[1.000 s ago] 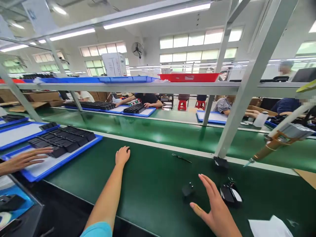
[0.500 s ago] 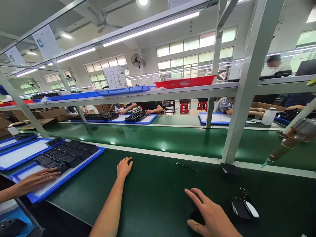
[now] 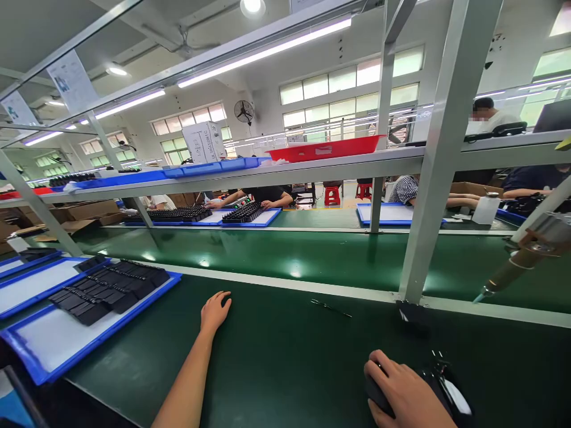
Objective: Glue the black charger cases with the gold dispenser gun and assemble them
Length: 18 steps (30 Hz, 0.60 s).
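Right hand (image 3: 408,395) was clenched around a small black part (image 3: 373,397), low right on the green surface (image 3: 276,356). Left hand (image 3: 214,310) lay flat, released, holding nothing. Black-and-white shell (image 3: 455,397) sat just beside the right hand. Tweezers (image 3: 330,307) lay farther back, blue tray (image 3: 40,368) far left.

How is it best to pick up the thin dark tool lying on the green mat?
Probably at its middle, from straight above. The thin dark tool lies flat on the green mat, long and slim, so fingers of the open left hand can pinch across its narrow width.
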{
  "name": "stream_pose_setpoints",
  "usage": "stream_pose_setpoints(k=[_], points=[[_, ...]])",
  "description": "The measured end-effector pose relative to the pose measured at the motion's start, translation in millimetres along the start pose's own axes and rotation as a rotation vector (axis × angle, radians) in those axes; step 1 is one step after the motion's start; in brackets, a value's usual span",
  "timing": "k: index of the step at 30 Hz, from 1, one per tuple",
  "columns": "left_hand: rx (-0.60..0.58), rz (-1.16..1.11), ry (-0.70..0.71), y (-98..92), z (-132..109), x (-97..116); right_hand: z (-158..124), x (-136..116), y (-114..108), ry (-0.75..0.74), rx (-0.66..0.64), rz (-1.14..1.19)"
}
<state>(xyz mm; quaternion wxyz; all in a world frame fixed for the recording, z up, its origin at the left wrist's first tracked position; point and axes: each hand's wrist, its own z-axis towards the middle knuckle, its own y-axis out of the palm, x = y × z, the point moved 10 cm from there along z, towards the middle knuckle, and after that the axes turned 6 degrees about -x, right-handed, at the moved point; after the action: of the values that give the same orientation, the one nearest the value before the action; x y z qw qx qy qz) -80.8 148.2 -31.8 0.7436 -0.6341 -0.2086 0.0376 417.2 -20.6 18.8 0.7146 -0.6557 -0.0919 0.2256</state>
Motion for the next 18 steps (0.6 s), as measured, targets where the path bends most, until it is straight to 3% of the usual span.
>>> stream_pose_setpoints(k=[4,8,11,14,16,18], points=[[0.001,0.002,-0.004,0.5,0.0,-0.8,-1.5,8.6,4.6,-0.009,0.004,-0.042],[0.005,-0.003,-0.010,0.9,0.5,-1.5,-7.8,8.8,-3.2,-0.101,0.176,-0.125],[0.010,-0.007,-0.015,1.0,0.7,-2.0,-16.1,-10.0,-26.1,-0.243,0.401,-0.274],[0.017,-0.012,-0.018,0.8,0.2,-2.2,-18.8,-31.4,-42.6,-0.314,0.539,-0.288],[0.023,-0.013,-0.020,0.4,-0.5,-2.0,-19.3,-49.5,-38.4,-0.401,0.561,-0.196],[0.027,-0.014,-0.020,0.0,-1.0,-1.9,-22.0,-68.3,-19.8,-0.522,0.550,-0.067]])
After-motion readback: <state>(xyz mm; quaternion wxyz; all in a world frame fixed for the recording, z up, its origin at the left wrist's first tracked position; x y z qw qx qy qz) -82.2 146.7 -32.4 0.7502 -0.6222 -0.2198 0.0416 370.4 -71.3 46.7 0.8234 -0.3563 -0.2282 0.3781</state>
